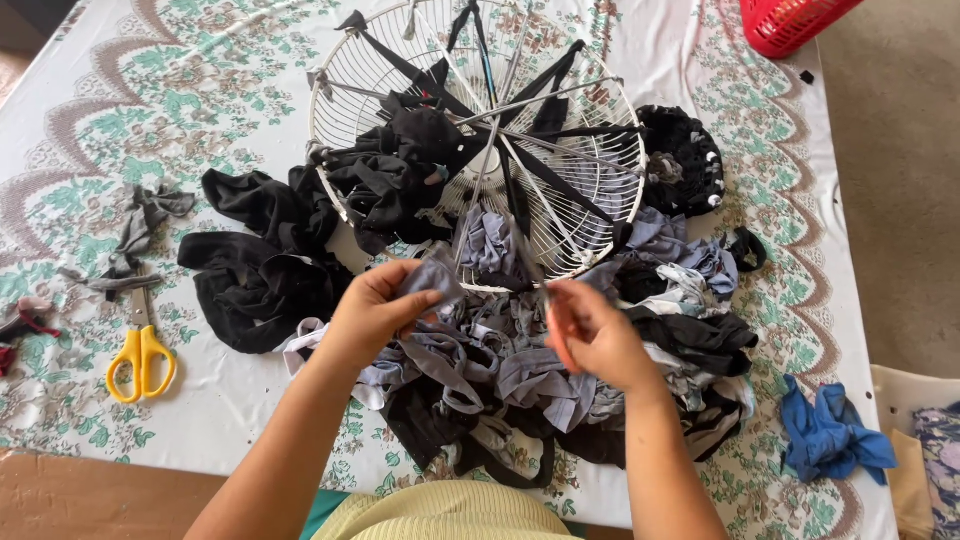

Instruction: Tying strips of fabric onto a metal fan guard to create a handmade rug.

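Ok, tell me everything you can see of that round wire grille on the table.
The wire grille is a round, pale metal fan-guard shape: thin wires radiate from a hub to an outer ring. It lies flat on the floral tablecloth. Black fabric strips are tied across it like spokes, with black cloth bunched on its left rim. Grey strips hang at its near edge, where the left hand holds grey cloth and the right hand sits close by.

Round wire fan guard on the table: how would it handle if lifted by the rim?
The wire fan guard is probably stiff: its thin spokes hold a round shape. Likely light for its size, mostly open gaps. The black strips tied across it and the cloth pile may drag along.
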